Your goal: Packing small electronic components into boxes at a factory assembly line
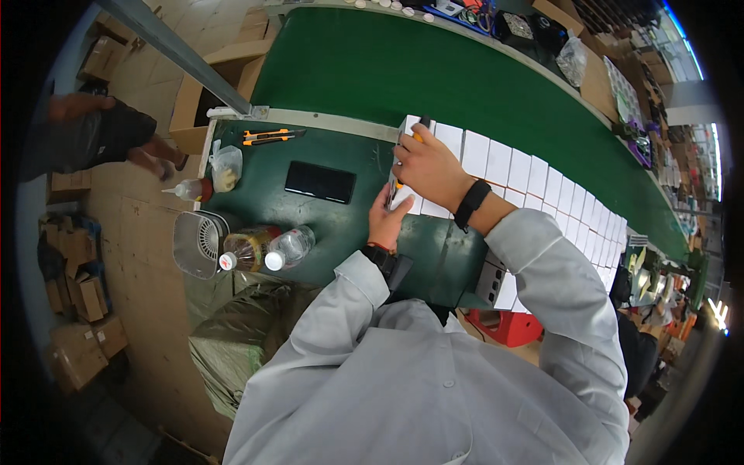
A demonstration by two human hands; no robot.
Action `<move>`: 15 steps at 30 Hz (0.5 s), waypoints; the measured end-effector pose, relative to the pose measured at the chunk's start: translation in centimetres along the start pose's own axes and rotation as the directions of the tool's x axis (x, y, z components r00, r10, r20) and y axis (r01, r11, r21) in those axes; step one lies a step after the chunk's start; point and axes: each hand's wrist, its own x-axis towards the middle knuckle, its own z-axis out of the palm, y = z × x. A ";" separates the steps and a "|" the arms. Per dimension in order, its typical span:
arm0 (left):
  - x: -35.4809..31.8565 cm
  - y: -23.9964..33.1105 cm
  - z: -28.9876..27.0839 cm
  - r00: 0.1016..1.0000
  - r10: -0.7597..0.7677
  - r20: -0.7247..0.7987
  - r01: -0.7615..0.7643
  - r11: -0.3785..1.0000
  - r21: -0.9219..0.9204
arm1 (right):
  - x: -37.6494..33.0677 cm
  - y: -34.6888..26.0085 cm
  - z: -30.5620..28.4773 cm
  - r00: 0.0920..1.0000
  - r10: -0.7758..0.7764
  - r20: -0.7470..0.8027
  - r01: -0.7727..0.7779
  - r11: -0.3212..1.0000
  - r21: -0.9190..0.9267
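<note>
My right hand point(428, 164) is closed around a black-and-orange utility knife point(420, 133), upright at the left end of the rows of white boxes point(500, 161). Most of the knife is hidden by my fingers. Just below, my left hand point(385, 225) grips the near corner of the end white box point(403, 195), thumb on one side and fingers on the other. The two hands are close together. Left of them, a black smartphone point(320, 182) lies flat on the green table point(364, 256). Another orange-and-black utility knife point(273, 137) rests near the table's back left.
Two clear plastic bottles point(291, 248) lie by a grey plastic basket point(195, 246) at the left edge. A knotted plastic bag point(226, 168) and a squeeze bottle point(192, 189) are there too. Behind runs a green conveyor belt point(403, 66). A person point(101, 136) is at far left.
</note>
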 end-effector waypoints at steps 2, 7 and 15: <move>0.2 -0.2 -0.5 0.998 0.052 0.043 -0.051 0.998 -0.029 | 1.2 -0.3 0.1 0.998 -0.059 0.022 0.061 0.994 -0.094; 0.3 -0.2 -0.3 0.998 0.011 0.060 -0.010 0.999 -0.030 | 2.4 1.6 0.0 0.995 -0.006 0.097 0.030 0.967 -0.252; 0.2 0.4 -2.9 0.977 0.209 -0.041 -0.161 0.851 0.500 | -2.8 0.3 -4.7 0.862 0.495 0.109 -0.507 0.848 0.153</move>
